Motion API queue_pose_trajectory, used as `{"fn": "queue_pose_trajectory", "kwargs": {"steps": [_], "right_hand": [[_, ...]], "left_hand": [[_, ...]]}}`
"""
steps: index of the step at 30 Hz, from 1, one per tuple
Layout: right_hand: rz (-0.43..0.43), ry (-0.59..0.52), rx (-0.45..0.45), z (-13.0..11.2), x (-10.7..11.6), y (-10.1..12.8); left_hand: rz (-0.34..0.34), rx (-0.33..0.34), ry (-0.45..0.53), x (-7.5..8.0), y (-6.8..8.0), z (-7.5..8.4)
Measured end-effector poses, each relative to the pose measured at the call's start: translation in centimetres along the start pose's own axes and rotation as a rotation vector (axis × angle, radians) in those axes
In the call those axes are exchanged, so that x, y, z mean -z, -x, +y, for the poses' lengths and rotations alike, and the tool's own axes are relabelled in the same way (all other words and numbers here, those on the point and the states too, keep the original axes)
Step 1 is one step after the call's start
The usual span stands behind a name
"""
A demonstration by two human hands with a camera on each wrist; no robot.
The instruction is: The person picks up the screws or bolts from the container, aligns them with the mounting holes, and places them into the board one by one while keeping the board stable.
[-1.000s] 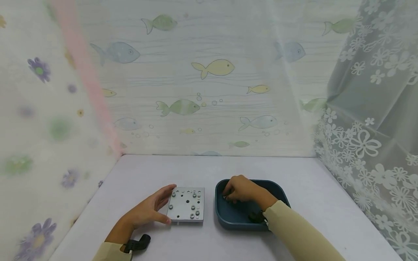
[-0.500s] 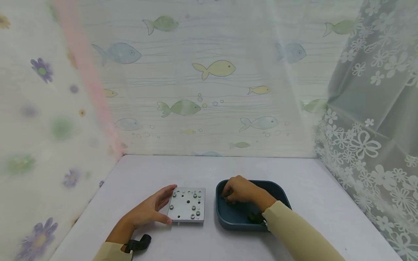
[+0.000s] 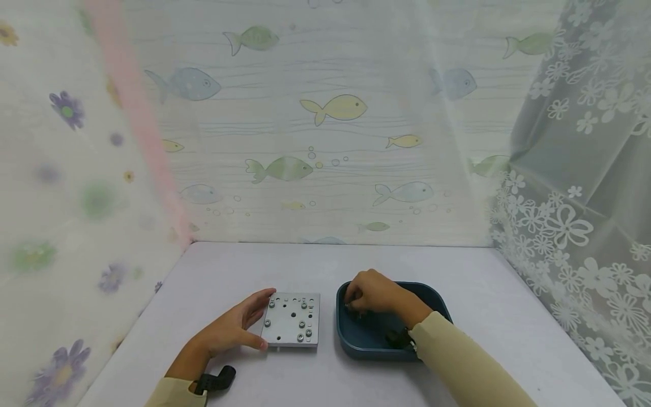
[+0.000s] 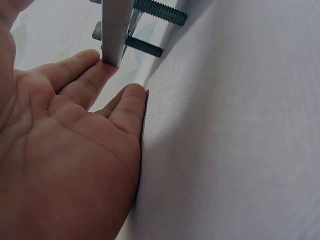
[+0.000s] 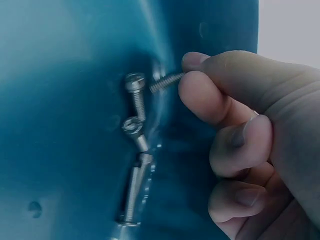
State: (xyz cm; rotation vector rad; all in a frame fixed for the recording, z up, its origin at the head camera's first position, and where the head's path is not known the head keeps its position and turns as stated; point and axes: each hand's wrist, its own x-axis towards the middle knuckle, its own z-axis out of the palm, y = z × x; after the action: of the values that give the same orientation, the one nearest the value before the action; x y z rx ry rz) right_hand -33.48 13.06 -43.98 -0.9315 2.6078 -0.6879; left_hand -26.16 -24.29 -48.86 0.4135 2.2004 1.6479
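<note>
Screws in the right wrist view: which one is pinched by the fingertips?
The upper right screw, of which only the threaded shank shows; the right hand pinches it. The other screws lie loose in the blue tray, untouched.

- From my end it looks like a curtained booth (image 3: pixel 437 34); home or studio, I can't tell.
- I see a fish-print curtain (image 3: pixel 330 141) behind, flower-print curtain (image 3: pixel 66 198) left, lacy curtain (image 3: pixel 569 203) right.
- My white tabletop (image 3: pixel 244 265) bears a metal plate (image 3: pixel 285 329) and a tray (image 3: pixel 366 354) of screws (image 5: pixel 138 102), like bench work.
</note>
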Motion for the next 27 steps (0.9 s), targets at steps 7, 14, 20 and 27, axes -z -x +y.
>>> {"fn": "queue_pose_trajectory", "kwargs": {"steps": [7,14,20,27], "right_hand": [[0.028,-0.037,0.030,-0.6,0.8,0.2],[0.048,-0.031,0.057,-1.2,1.4,0.4],[0.077,-0.034,0.071,-1.7,2.3,0.7],[0.109,-0.079,0.080,-2.7,3.2,0.9]], "left_hand": [[0.002,-0.004,-0.004,0.1,-0.1,-0.2],[-0.002,-0.004,-0.004,0.1,-0.1,-0.2],[0.001,0.000,-0.002,0.1,-0.2,-0.4],[-0.003,-0.003,-0.006,0.1,-0.2,-0.5]]}}
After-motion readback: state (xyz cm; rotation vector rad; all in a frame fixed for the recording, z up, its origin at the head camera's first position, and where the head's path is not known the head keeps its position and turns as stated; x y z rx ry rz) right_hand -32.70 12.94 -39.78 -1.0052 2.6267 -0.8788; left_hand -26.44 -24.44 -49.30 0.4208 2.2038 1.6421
